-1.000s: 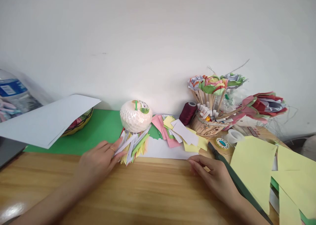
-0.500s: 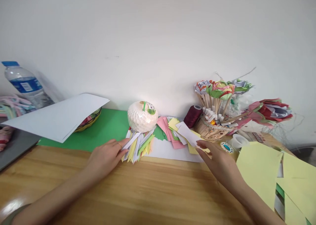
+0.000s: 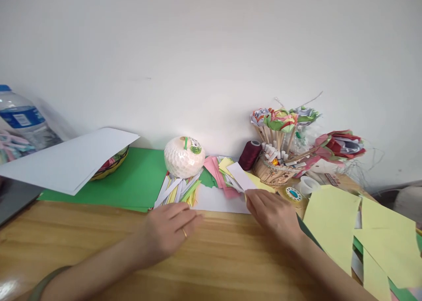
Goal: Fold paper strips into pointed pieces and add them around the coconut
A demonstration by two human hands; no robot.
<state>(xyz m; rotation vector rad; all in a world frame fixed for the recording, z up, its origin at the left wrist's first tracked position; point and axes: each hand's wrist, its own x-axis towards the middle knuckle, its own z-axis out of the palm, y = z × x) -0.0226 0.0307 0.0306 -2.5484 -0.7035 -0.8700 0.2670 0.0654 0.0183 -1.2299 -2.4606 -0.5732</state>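
Observation:
My left hand (image 3: 171, 230) is over the wooden table, just in front of a bundle of coloured paper strips (image 3: 178, 190). Its fingers stretch to the right, slightly blurred, and nothing shows in them. Beyond the strips sits a round, whitish, textured ball (image 3: 183, 159) with a label. My right hand (image 3: 272, 211) is closed, fingers curled down at the near end of a white paper slip (image 3: 242, 175). What its fingertips hold is hidden. Under and beside that slip lie fanned pink paper pieces (image 3: 214, 169) and yellow ones. A dark edge shows beside the right wrist.
Behind the right hand stand a maroon thread spool (image 3: 249, 155) and a basket (image 3: 273, 172) of paper flowers. Yellow sheets (image 3: 332, 222) lie at right, near a small clear cup (image 3: 309, 185). At left are white sheets (image 3: 72, 158), a green sheet (image 3: 138, 178) and a bottle (image 3: 23, 120).
My left hand has left the strip bundle and moved nearer and to the right. The right hand has turned palm down and its fingers have curled in. The view has shifted slightly right.

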